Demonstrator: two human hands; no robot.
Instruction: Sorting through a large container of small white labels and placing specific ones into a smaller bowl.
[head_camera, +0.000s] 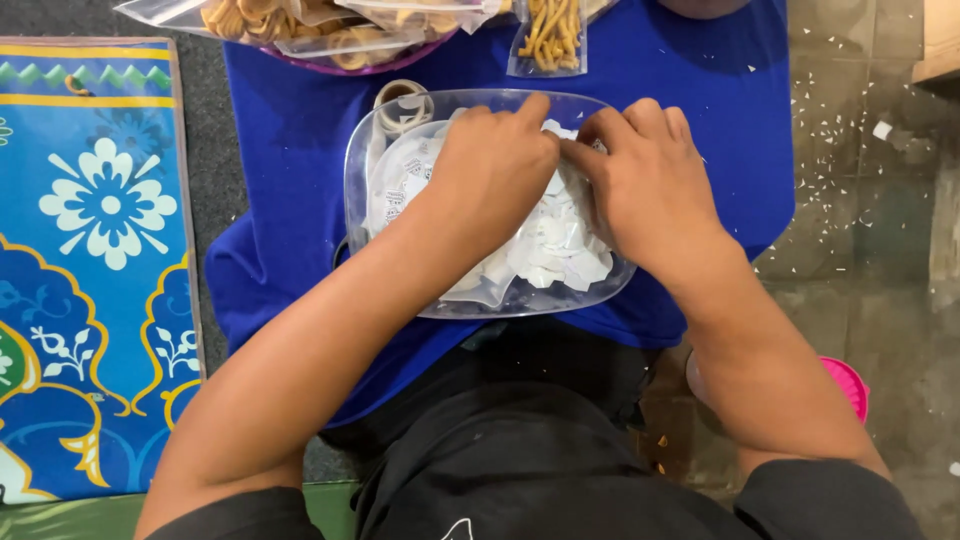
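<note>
Head camera, looking straight down at a seated person's lap and two bare hands.

The left hand (490, 170) lies knuckles-up inside a clear plastic oblong tub (352, 190), its fingers curled together and reaching toward the far rim. The right hand (645, 185) lies beside it in the same tub, fingers bent and drawn close. The fingertips of both hands meet at the middle of the tub, pinching one small white paper slip (566, 146) between them. How firmly each hand grips cannot be told, since the fingertips are partly hidden behind the knuckles.

The tub holds a loose heap of small white paper slips (550, 245), some with dark print, and they fill most of it. The pinched slip sits at the top of this heap, near the far rim, directly under the touching fingertips. A coil of pale rubber bands (402, 105) rests at the tub's far left corner, just beside the left hand.

The tub stands on a deep blue cloth (290, 140). Beyond it lie clear plastic bags of golden fried snacks (548, 35). To the left is a blue patterned mat with white flowers (100, 210). To the right is a grey tiled floor (860, 180) scattered with white paper flecks, and a pink plastic lid (848, 385) near the right forearm.
</note>
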